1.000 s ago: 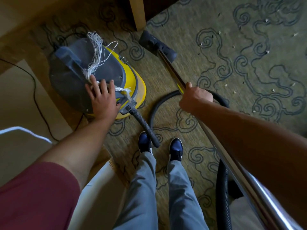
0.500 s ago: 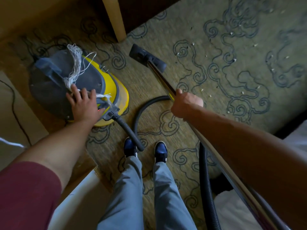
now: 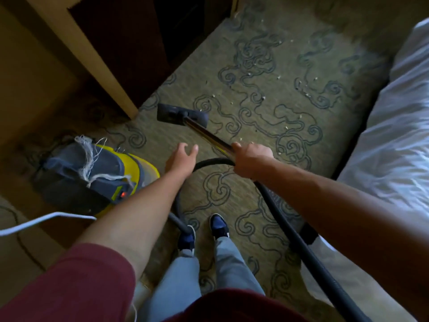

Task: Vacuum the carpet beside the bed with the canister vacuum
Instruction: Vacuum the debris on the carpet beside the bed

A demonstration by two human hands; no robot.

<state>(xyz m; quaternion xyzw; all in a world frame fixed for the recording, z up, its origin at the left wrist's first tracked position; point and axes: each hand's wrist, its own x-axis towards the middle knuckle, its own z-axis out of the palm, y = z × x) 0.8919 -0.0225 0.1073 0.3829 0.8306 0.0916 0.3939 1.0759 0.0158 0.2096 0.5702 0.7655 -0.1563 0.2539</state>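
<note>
The yellow and grey canister vacuum sits on the floor at the left, a red light glowing on its top. My right hand grips the metal wand, whose dark floor head rests on the patterned carpet. The black hose runs from the wand back past my right arm and loops round to the canister. My left hand hovers open in the air between the canister and the wand, touching neither. White crumbs lie scattered on the carpet ahead.
The bed with white bedding runs along the right. A wooden furniture leg and dark recess stand at the upper left. A white cable crosses the lower left. My feet stand just behind the hose loop.
My left hand has lifted off the canister and moved right toward the wand. The red light on the canister now shows. The view has swung right, bringing the bed in.
</note>
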